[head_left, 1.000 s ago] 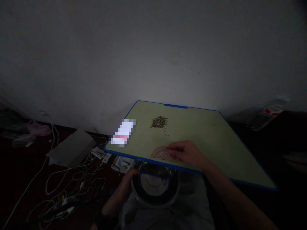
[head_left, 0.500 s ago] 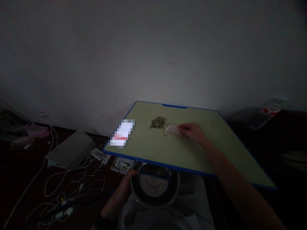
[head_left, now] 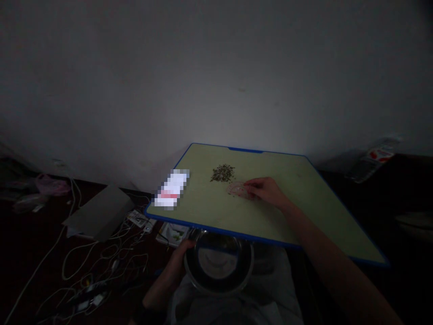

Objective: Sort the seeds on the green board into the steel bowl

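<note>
My right hand pinches a thin, see-through piece with pink markings, whose exact kind I cannot make out. That piece is low over the pale green tabletop, which has a blue rim. Just beyond its left end lies a loose pile of small dark seeds or grains, with a few strays near the piece. Below the table's front edge, my left hand grips a shiny metal bowl by its left side; its fingertips are mostly hidden. The bowl rests by my lap, partly under the table edge.
A lit, blurred phone lies at the table's left end. White cables tangle on the floor beside a grey box. A tray with something green stands under the table edge. A clear package is at right, by the wall.
My right hand has moved a little left and toward me with the see-through piece, which now lies closer below the pile. My left hand and the bowl have stayed in place.
</note>
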Action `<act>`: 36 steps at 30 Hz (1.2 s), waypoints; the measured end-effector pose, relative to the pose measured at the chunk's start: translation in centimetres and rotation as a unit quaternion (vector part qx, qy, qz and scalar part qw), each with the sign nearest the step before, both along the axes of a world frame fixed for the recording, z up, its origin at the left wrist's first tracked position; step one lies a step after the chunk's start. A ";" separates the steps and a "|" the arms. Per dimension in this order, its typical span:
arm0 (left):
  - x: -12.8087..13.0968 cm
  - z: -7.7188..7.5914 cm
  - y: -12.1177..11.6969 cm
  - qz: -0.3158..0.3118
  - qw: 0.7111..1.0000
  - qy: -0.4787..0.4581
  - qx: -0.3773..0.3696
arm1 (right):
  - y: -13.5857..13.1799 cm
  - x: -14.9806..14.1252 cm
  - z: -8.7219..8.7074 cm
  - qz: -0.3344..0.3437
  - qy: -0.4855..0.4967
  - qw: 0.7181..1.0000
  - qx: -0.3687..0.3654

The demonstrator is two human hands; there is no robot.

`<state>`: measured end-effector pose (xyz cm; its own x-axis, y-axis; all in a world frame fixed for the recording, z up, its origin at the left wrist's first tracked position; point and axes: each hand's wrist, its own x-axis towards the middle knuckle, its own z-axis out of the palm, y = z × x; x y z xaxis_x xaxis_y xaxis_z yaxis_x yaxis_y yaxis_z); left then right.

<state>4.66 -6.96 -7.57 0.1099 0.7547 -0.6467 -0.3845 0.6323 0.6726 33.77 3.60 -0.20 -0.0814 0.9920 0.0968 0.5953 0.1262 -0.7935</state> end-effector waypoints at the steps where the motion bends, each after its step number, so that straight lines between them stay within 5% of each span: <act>1: 0.1 0.2 -0.1 -0.003 1.000 -0.003 0.000 | 0.0 -0.1 0.0 0.000 0.006 1.000 0.000; 6: 0.2 0.9 -0.3 -0.005 1.000 0.006 0.009 | -0.1 -0.1 0.1 0.007 0.009 1.000 -0.001; 16: -0.4 -1.0 0.2 0.013 1.000 -0.001 0.009 | -0.4 -0.1 0.5 0.007 -0.018 1.000 0.007; 24: 0.2 0.2 -0.2 0.011 1.000 -0.010 -0.006 | -0.4 -0.1 0.1 0.022 0.010 1.000 -0.014; 36: -0.1 -1.1 0.2 0.025 1.000 0.011 -0.013 | -0.6 -0.2 0.3 0.033 0.038 0.999 -0.015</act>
